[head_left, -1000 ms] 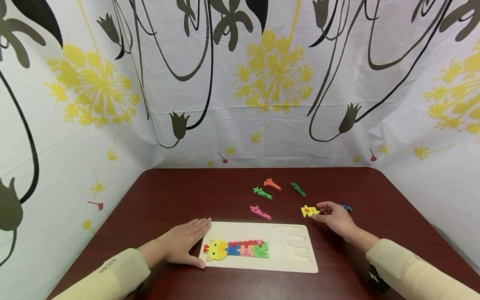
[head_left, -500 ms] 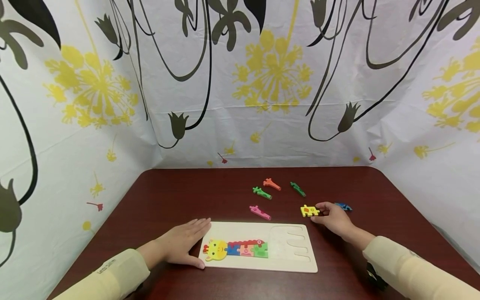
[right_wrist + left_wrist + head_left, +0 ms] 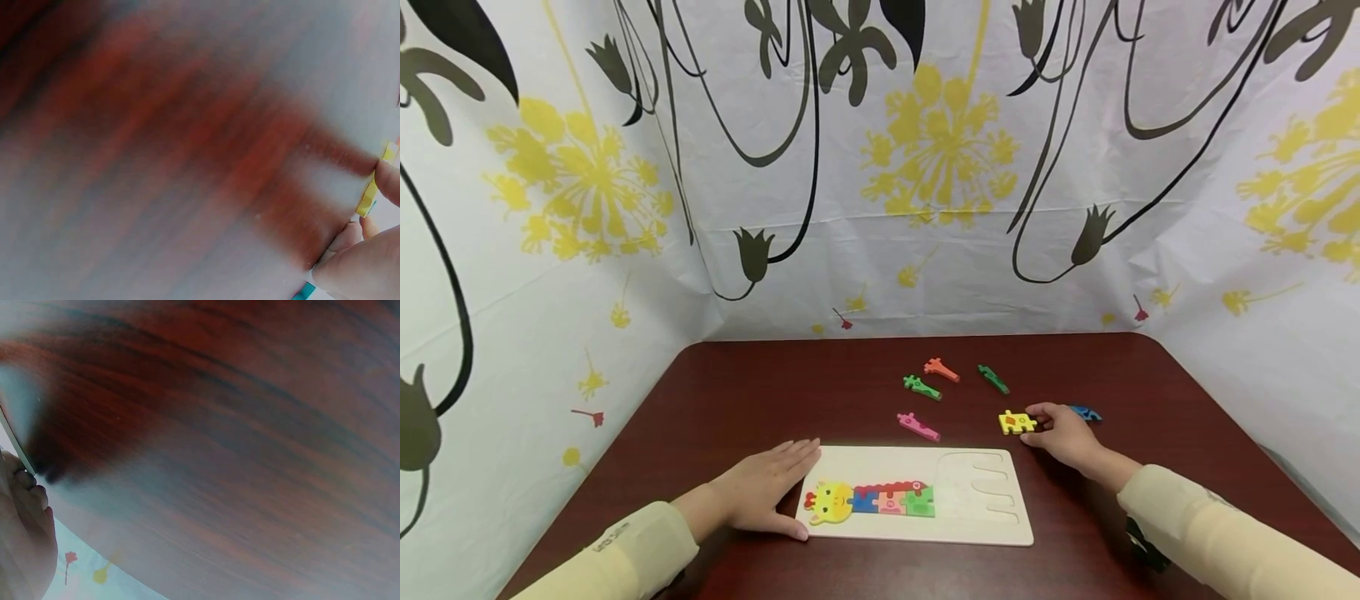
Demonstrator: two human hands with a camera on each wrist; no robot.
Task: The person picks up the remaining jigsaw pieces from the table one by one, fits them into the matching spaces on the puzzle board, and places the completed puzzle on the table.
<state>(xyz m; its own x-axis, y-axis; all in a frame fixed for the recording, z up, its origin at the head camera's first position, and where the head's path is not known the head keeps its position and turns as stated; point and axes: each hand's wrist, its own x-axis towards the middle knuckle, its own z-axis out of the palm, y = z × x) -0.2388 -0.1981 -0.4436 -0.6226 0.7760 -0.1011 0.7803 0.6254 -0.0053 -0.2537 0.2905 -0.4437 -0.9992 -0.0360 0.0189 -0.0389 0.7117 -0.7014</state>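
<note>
My right hand (image 3: 1063, 435) pinches the right end of a yellow puzzle piece (image 3: 1017, 422) with orange spots, low over the table behind the board's right end. In the right wrist view, thumb and fingertips meet the edges of the yellow piece (image 3: 369, 197). My left hand (image 3: 767, 492) lies flat with extended fingers at the left edge of the pale wooden puzzle board (image 3: 970, 533). Set in the board are a yellow giraffe head (image 3: 831, 502), a red mane strip (image 3: 887, 487), and blue, pink and green (image 3: 919, 502) neck pieces. Outlined recesses show at its right.
Loose on the table (image 3: 760, 392) behind the board are a pink piece (image 3: 918, 427), a light green piece (image 3: 922, 387), an orange piece (image 3: 942, 369) and a dark green piece (image 3: 993, 379). A blue piece (image 3: 1086, 412) lies just behind my right hand. Patterned cloth (image 3: 850, 283) hangs around the table.
My right hand has shifted slightly left at the yellow piece, uncovering more of the blue piece. The left hand and board stay put; the head view shifts a little.
</note>
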